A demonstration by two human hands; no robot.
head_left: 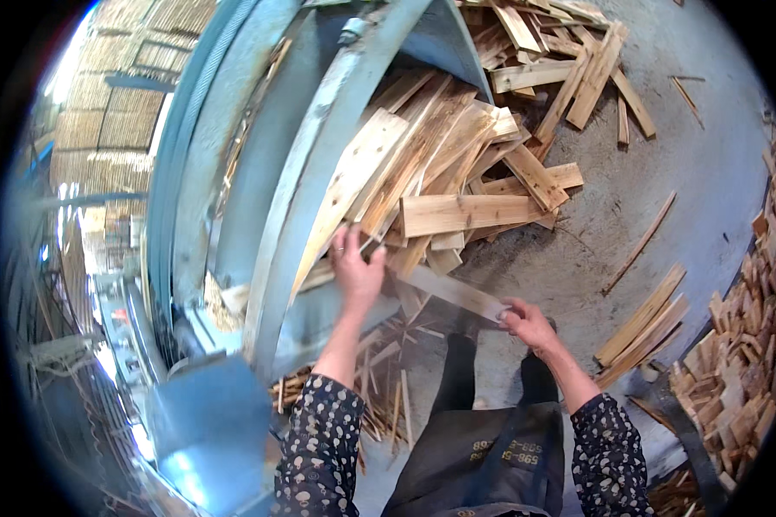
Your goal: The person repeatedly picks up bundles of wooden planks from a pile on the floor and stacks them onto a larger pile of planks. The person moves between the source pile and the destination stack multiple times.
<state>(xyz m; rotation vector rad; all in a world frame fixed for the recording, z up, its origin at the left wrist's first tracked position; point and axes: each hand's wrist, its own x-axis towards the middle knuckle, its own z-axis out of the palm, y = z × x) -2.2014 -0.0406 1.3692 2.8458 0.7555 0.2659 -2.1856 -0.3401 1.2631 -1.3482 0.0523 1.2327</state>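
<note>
A thin, pale wooden board [455, 293] slants in front of me, slightly blurred. Its near right end is pinched between the thumb and fingers of my right hand [528, 326]. Close to the board's other end is my left hand [358, 274], its thumb and fingers apart, with no board visibly gripped in it. That hand is beside the lower end of a heap of loose boards [422, 164], which leans out of a pale blue metal frame [297, 164]. One wider plank [474, 213] lies crosswise on the heap.
More boards [569, 69] are scattered on the concrete floor at the far side. A few slats [642, 327] and a thin strip [640, 241] lie to the right. Stacked wood pieces [741, 379] line the right edge. Thin offcuts [388, 388] lie below my left hand, beside a blue metal panel [211, 431].
</note>
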